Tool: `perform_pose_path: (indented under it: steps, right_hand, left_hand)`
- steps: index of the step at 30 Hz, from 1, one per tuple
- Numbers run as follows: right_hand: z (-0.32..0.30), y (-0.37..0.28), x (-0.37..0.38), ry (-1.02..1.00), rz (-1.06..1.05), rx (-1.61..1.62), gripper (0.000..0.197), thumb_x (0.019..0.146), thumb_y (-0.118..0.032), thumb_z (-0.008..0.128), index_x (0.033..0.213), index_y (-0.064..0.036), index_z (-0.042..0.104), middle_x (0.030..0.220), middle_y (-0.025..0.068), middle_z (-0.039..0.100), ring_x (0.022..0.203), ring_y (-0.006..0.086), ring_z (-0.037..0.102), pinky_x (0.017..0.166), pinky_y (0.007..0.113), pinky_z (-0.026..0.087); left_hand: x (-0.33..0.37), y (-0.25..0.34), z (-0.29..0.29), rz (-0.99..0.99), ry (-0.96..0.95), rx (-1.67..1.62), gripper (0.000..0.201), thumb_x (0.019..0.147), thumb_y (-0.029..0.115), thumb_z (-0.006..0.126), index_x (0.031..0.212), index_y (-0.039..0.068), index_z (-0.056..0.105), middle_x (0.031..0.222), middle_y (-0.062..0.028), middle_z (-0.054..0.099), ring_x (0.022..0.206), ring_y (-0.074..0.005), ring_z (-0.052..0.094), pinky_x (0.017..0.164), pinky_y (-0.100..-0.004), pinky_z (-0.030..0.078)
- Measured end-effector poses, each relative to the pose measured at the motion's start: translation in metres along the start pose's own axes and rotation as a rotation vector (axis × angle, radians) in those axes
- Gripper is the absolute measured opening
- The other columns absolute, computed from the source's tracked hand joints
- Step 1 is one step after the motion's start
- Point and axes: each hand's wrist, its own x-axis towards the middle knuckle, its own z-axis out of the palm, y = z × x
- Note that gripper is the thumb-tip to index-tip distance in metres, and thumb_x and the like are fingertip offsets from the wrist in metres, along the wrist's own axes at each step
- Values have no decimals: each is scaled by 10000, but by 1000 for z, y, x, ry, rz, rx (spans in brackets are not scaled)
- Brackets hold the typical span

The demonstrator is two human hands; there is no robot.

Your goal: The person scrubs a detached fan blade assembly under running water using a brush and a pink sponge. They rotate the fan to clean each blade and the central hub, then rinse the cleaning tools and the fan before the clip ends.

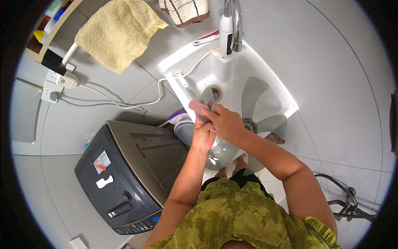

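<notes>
A grey translucent fan blade wheel (pixel 253 98) with several blades and a round hub lies over the front of the white corner sink (pixel 280 89). One grey blade near the drain is between my two hands; whether it joins the same hub is hidden. My left hand (pixel 203 136) is closed around this blade from below. My right hand (pixel 227 122) presses on the blade from above, its fingers bent against a flat pink piece (pixel 196 107), perhaps a cloth or sponge. My right forearm passes in front of part of the wheel.
A chrome and white tap (pixel 226 35) stands at the sink's back, its white cord running left to a wall socket. Left stands a dark washing machine (pixel 112 178); a grey basin (pixel 184 130) sits beside it. A yellow towel (pixel 120 33) hangs above. Black hoses (pixel 350 201) are at right.
</notes>
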Motion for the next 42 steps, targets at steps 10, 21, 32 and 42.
perform_pose_path:
  steps: [10,21,32,42]
  right_hand:
    - [11,-5,3,22,178,62,514,815,-115,547,1321,-173,480,837,139,552,707,333,608,592,429,513]
    - [17,-21,-27,37,232,59,506,783,-123,605,1274,-69,500,882,158,541,746,322,621,621,405,526]
    - [12,-14,-23,11,225,62,479,808,-131,575,1279,-107,492,900,157,532,730,335,616,613,417,519]
    - [14,-14,-24,38,231,86,479,822,-97,552,1296,-119,487,881,155,539,724,343,610,603,422,516]
  left_hand:
    - [-8,-4,-15,53,18,-41,882,686,-195,400,1457,222,309,1473,-49,345,1299,-248,401,851,-297,444]
    - [-14,-3,1,100,121,-80,869,718,-208,413,1442,267,335,1471,-54,353,1302,-255,410,893,-292,469]
    - [-9,-11,-7,84,73,-2,864,731,-188,420,1469,236,269,1504,-56,304,1323,-264,396,960,-330,443]
    - [-11,-10,1,98,136,-38,860,738,-204,407,1458,252,295,1504,-58,298,1292,-263,430,856,-294,481]
